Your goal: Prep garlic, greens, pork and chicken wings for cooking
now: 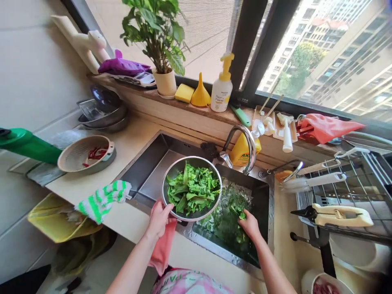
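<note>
My left hand grips the near left rim of a round dark bowl with a silvery edge. Chopped leafy greens fill it. It is held above the divider between two sink basins. A pink cloth hangs just below this hand; whether they touch I cannot tell. Over the right basin, which holds water, my right hand has its fingers closed around wet leafy greens. More leaves float or lie under the water there. The faucet arches over the back of this basin.
Left of the sink are a striped cloth and a colander with red peppers. Pruning shears and a wire rack stand at the right. A soap bottle and potted plant line the sill.
</note>
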{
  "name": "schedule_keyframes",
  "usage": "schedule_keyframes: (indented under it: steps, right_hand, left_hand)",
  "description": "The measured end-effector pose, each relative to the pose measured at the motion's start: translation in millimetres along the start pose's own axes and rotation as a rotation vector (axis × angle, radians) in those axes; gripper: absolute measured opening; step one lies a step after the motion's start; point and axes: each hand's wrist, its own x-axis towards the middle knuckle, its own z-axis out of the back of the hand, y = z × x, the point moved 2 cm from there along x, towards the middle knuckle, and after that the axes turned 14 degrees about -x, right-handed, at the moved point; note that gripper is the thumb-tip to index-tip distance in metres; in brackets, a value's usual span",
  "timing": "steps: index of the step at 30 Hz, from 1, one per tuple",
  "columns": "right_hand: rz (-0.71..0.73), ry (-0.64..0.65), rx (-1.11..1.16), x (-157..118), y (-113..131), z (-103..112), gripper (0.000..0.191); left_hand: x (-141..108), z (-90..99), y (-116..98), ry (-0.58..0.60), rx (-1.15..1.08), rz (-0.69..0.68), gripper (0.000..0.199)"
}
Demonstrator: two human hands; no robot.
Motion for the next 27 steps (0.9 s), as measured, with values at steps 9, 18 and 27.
schedule_keyframes:
  steps: [9,18,27]
  right_hand:
    - [0.386,-0.31,0.276,-36.6,73.4,126.6,0.017]
    - [0.512,-0.116,-0.093,-36.1,194.9,81.1,0.062]
    - [0.575,-0.237,0.23,-20.3,149.2,122.8,0.034]
  left_hand:
    - [-12.4,-15.7,5.6,0.06,0.059,-0.012,0.016]
    - [-27.7,-25.6,18.5,0.144,0.114,-0.034,0.027]
    - [-18.2,-13.8,11.8,0.085,0.09,0.04,0.018]
